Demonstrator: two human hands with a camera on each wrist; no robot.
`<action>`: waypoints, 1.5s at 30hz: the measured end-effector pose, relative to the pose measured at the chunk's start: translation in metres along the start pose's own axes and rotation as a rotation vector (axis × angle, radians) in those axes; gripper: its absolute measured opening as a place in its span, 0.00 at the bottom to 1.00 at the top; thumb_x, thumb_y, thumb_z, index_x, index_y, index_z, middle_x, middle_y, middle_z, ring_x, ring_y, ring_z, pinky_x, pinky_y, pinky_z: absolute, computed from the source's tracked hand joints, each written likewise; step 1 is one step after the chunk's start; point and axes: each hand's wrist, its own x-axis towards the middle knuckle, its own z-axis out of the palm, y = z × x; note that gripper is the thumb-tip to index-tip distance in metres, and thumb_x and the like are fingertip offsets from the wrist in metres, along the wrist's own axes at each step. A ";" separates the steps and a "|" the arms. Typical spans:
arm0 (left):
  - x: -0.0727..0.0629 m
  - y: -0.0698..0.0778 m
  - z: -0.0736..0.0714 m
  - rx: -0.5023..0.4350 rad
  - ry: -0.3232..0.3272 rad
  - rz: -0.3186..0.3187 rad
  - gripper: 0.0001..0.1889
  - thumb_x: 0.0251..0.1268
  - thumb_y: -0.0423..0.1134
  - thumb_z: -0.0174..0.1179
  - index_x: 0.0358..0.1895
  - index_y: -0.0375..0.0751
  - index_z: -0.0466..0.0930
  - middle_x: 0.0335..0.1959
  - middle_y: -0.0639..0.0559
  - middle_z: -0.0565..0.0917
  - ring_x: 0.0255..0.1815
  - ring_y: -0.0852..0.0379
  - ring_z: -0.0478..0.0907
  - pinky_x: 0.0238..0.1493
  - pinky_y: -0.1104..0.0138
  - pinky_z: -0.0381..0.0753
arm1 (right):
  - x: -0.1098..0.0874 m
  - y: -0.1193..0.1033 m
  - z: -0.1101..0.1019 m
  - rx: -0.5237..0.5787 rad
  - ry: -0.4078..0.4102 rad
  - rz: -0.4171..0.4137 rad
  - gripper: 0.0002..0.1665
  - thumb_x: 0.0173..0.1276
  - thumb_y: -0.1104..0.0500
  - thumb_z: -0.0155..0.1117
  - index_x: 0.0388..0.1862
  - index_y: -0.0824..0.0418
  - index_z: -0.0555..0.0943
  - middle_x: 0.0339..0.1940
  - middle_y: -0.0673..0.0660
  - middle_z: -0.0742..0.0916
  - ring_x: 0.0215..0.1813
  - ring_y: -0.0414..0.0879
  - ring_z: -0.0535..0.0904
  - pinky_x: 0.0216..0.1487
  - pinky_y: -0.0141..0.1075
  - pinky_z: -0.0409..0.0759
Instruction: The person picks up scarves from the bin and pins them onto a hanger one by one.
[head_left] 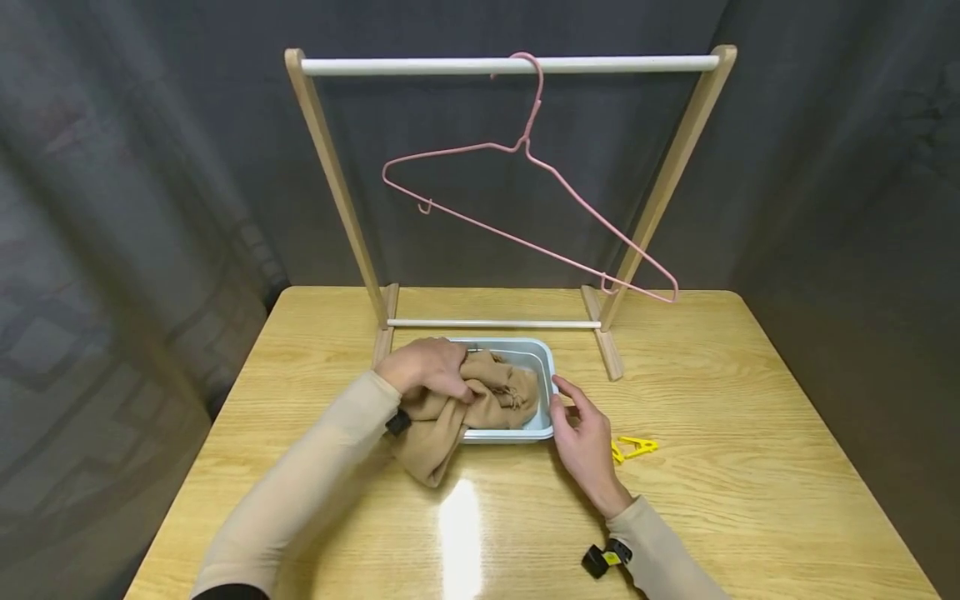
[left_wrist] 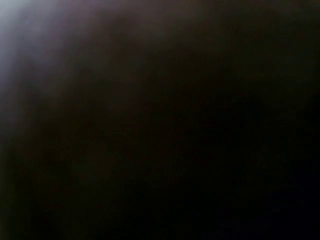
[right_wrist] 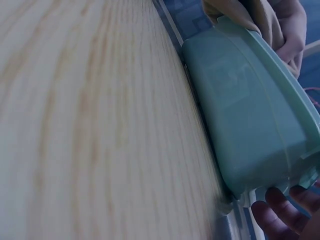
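Note:
A tan cloth (head_left: 487,404) lies bunched in a light blue plastic basin (head_left: 546,358), one part hanging over the near left rim down to the table. My left hand (head_left: 427,367) grips the cloth at the basin's left side, thumb toward the middle; its other fingertips are hidden. At the right end of the basin, my right hand (head_left: 585,437) touches the rim with thumb and index finger apart. The right wrist view shows several fingertips (right_wrist: 282,207) against the basin's outer end wall (right_wrist: 250,110). The left wrist view is almost wholly dark.
A pink hanger (head_left: 525,146) hangs tilted from the white top bar (head_left: 420,67) of a wooden-legged rack behind the basin. Yellow clothespins (head_left: 636,447) lie on the wood-grain table (head_left: 750,467), just right of my right hand. Dark curtains (head_left: 135,208) surround the table.

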 end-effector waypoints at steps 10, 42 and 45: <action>-0.015 -0.009 -0.015 -0.038 0.240 0.165 0.02 0.57 0.41 0.68 0.32 0.51 0.86 0.25 0.55 0.81 0.28 0.56 0.75 0.36 0.63 0.76 | 0.000 -0.002 0.000 0.005 -0.014 0.011 0.19 0.77 0.63 0.65 0.64 0.57 0.87 0.56 0.61 0.92 0.39 0.44 0.88 0.39 0.22 0.82; -0.011 0.003 -0.002 0.043 0.028 -0.020 0.46 0.63 0.71 0.62 0.73 0.39 0.73 0.61 0.44 0.86 0.56 0.43 0.86 0.57 0.54 0.84 | 0.002 0.001 -0.001 0.008 -0.004 0.012 0.19 0.77 0.62 0.65 0.64 0.56 0.87 0.55 0.61 0.92 0.39 0.36 0.86 0.39 0.19 0.81; -0.002 0.000 -0.002 0.050 -0.049 -0.044 0.37 0.62 0.69 0.64 0.60 0.40 0.81 0.55 0.44 0.87 0.52 0.45 0.86 0.53 0.56 0.85 | 0.001 0.001 0.000 0.002 -0.015 0.007 0.19 0.78 0.62 0.65 0.65 0.57 0.86 0.56 0.61 0.92 0.39 0.37 0.87 0.40 0.19 0.81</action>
